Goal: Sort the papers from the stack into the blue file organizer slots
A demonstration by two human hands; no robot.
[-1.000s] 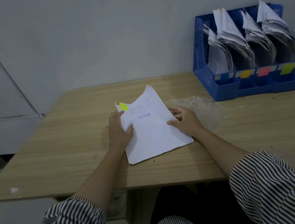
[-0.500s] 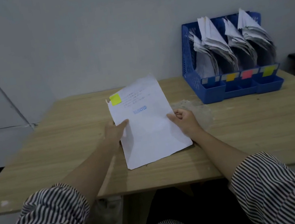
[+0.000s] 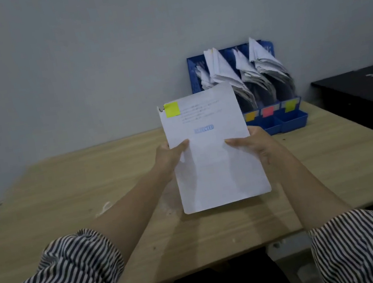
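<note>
I hold a white paper (image 3: 216, 161) upright above the wooden table (image 3: 67, 201). It carries a yellow-green sticky tag (image 3: 172, 109) at its top left corner and a blue stamp in the middle. My left hand (image 3: 170, 155) grips its left edge and my right hand (image 3: 253, 142) grips its right edge. Behind the paper, at the table's far right against the wall, stands the blue file organizer (image 3: 293, 121), partly hidden by the sheet. Its slots are stuffed with white papers (image 3: 242, 67) and bear orange, red and yellow-green labels on the front.
A grey wall runs behind the table. A black surface (image 3: 364, 91) sits to the right of the table, close to the organizer. My striped sleeves fill the bottom corners of the view.
Both hands have lifted the paper off the table and raised it upright toward the organizer. My view has swung left, so the organizer now sits nearer the middle.
</note>
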